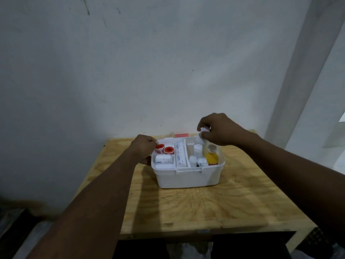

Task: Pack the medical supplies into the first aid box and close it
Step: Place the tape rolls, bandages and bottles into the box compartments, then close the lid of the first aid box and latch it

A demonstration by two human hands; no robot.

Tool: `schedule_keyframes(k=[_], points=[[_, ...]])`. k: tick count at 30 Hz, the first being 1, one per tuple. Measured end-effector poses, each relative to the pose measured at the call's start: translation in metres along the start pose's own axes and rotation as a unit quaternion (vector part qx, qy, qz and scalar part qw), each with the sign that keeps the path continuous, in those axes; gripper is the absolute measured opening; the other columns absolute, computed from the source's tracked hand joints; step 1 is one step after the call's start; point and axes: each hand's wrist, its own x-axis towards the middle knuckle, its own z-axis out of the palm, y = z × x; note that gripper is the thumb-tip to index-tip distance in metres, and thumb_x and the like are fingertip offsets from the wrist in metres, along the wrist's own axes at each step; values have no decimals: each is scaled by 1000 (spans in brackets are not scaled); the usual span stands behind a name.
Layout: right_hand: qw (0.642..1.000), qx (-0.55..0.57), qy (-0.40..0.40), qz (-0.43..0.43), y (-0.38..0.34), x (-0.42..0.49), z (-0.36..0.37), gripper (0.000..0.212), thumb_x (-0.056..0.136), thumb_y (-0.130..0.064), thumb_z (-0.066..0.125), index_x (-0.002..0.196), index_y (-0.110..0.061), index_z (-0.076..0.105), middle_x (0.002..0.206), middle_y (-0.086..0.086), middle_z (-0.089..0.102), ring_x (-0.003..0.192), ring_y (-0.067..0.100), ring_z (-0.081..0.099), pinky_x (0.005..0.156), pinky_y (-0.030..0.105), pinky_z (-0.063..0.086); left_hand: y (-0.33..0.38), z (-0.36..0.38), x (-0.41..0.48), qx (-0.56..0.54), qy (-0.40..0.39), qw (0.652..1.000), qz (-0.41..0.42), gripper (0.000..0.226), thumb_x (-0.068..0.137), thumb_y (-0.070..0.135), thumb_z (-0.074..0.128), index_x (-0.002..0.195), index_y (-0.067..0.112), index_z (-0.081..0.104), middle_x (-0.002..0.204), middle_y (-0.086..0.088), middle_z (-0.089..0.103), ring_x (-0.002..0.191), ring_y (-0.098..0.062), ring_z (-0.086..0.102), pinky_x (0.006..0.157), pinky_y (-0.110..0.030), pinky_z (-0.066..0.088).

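Observation:
A white first aid box [186,177] stands open on the wooden table [205,208]. Its tray holds two red-capped tape rolls [164,148], a white roll [164,159] and a long wrapped bandage [179,154]. On the right side stand several white bottles [197,149] and a yellow bottle [211,158]. My left hand [142,147] grips the box's left rim. My right hand [218,128] hovers above the box's back right corner, fingers pinched on a small white bottle [202,135]. The lid [180,135], white with a red patch, lies behind the box, mostly hidden.
The table stands against a white wall [130,71]. A pale pillar or frame [302,81] rises at the right. Dark clutter lies on the floor to the left [15,221] and under the table's front edge.

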Motion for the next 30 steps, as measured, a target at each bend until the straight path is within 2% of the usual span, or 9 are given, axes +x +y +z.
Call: schedule_keyframes(k=[6, 8, 12, 15, 19, 21, 23, 26, 30], points=[[993, -16, -114, 17, -13, 15, 9, 22, 87, -15, 67, 107, -14, 75, 91, -2, 60, 90, 18, 60, 74, 26, 49, 0, 0, -1, -6, -3, 1000, 1, 23, 103, 16, 53, 119, 7, 67, 101, -13, 69, 73, -28, 69, 47, -34, 57], [991, -10, -130, 27, -16, 19, 12, 21, 86, -15, 69, 107, -15, 75, 95, 0, 64, 95, 20, 63, 78, 29, 53, 0, 0, -1, -5, -1, 1000, 0, 23, 103, 17, 53, 118, 7, 68, 108, -16, 69, 76, -30, 70, 51, -37, 58], [990, 12, -137, 37, -20, 26, 19, 21, 86, -14, 68, 106, -13, 76, 99, 2, 73, 87, 17, 65, 66, 22, 50, 0, 0, -2, -2, -3, 1000, -3, 24, 104, 15, 52, 121, 8, 67, 111, -16, 69, 77, -29, 70, 47, -34, 57], [984, 60, -155, 65, -18, 29, 16, 20, 88, -16, 65, 104, -10, 76, 96, 5, 76, 83, 20, 73, 72, 32, 59, 1, -1, -2, -5, -5, 1000, -6, 21, 103, 19, 53, 117, 10, 67, 110, -15, 69, 82, -31, 70, 53, -35, 57], [982, 132, 10, 133, -2, 29, 10, 31, 91, -33, 66, 101, -6, 76, 103, 8, 74, 93, 24, 67, 77, 33, 54, -2, -2, 1, -50, -12, 998, -37, 24, 101, 27, 55, 98, 8, 68, 99, -14, 71, 82, -31, 70, 63, -37, 59], [947, 196, 75, 243, 16, 30, 13, 37, 90, -38, 65, 103, -3, 71, 103, 11, 70, 89, 27, 66, 64, 30, 53, -6, -2, 8, -81, -10, 995, -54, 34, 103, 37, 49, 98, 9, 68, 100, -14, 72, 88, -32, 70, 78, -42, 59], [881, 295, 63, 364, 31, 28, 21, 44, 88, -39, 66, 109, 0, 62, 105, 16, 66, 81, 30, 64, 59, 31, 52, -10, -1, 16, -114, -2, 991, -73, 44, 103, 46, 43, 108, 8, 65, 106, -15, 71, 95, -34, 69, 90, -48, 57], [812, 373, 2, 450, 45, 24, 38, 41, 91, -35, 65, 109, -1, 51, 105, 21, 60, 79, 32, 60, 71, 41, 55, -8, 1, 27, -158, -6, 982, -106, 45, 102, 44, 47, 118, 3, 60, 108, -17, 70, 94, -36, 70, 84, -47, 60], [795, 398, -36, 457, 51, 28, 52, 27, 93, -23, 61, 105, 1, 57, 89, 18, 63, 69, 30, 62, 60, 36, 55, 0, 4, 35, -175, -7, 978, -111, 33, 100, 28, 55, 116, 0, 59, 107, -20, 71, 87, -35, 71, 66, -40, 61]])
